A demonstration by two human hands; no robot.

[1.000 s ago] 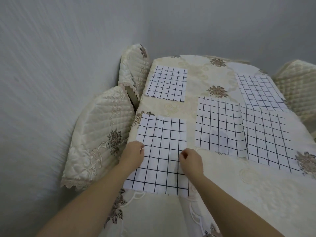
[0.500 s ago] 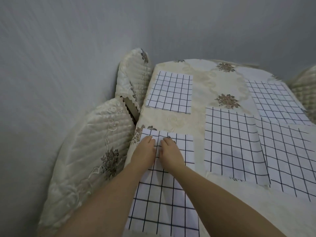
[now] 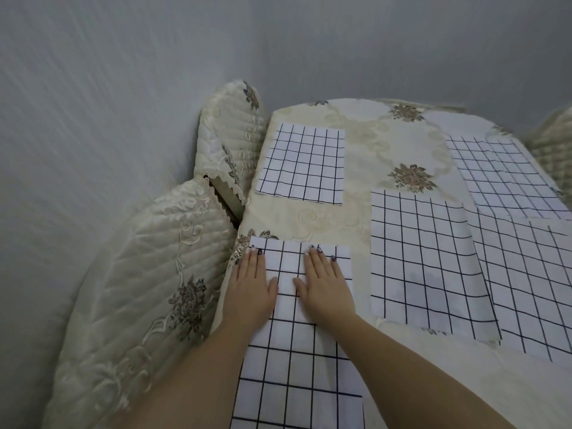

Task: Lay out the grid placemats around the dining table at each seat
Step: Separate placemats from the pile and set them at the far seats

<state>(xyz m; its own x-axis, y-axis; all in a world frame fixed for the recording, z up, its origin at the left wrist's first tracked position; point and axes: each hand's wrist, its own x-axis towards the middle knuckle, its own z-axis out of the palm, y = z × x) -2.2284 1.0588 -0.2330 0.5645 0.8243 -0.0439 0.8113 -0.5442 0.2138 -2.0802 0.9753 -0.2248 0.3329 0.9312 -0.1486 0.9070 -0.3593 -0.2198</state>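
Left hand (image 3: 252, 286) and right hand (image 3: 325, 283) lie palm-down with fingers straight, pressing the near placemat (image 3: 297, 363) flat on the bench (image 3: 309, 218); the left sits at the mat's left edge, the right nearer its middle; half a second ago they were side by side and touching, and they have since spread apart; a far placemat (image 3: 301, 164) lies further along the same side; the middle placemat (image 3: 424, 261) overlaps the right placemat (image 3: 526, 289); a quilted chair (image 3: 148, 289) stands just beside the near mat.

Head view — looking forward and down, close over the table (image 3: 356, 150).
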